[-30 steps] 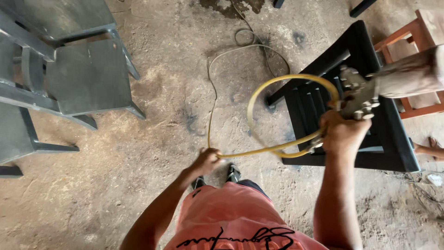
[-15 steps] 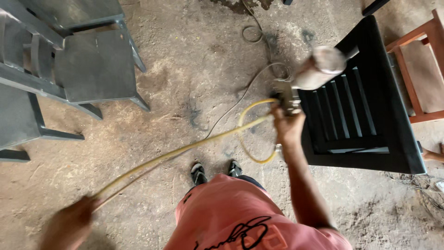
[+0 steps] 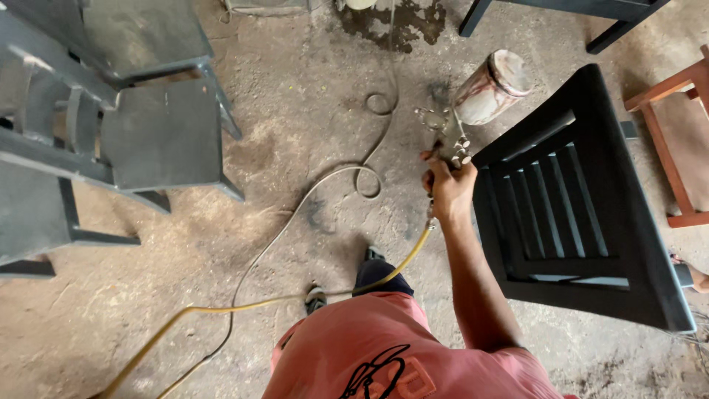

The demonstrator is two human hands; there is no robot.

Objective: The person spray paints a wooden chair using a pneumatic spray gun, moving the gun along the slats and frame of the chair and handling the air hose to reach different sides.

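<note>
Gripping spray gun in your right hand, closed | left hand unseen | cup at 1 o'clock likely top-heavy, hold handle | hose floppy

The bare-metal spray gun shines dully under its paint-smeared cup (material unclear). The yellow hose looks smooth, rubbery. The black slatted wooden chair is evenly matt — the concrete floor rough, dusty, stained.

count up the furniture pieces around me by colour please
Grey chairs: 2
Black pieces, the slatted chair and one at the top edge: 2
Reddish wooden piece: 1
Total: 5
</note>
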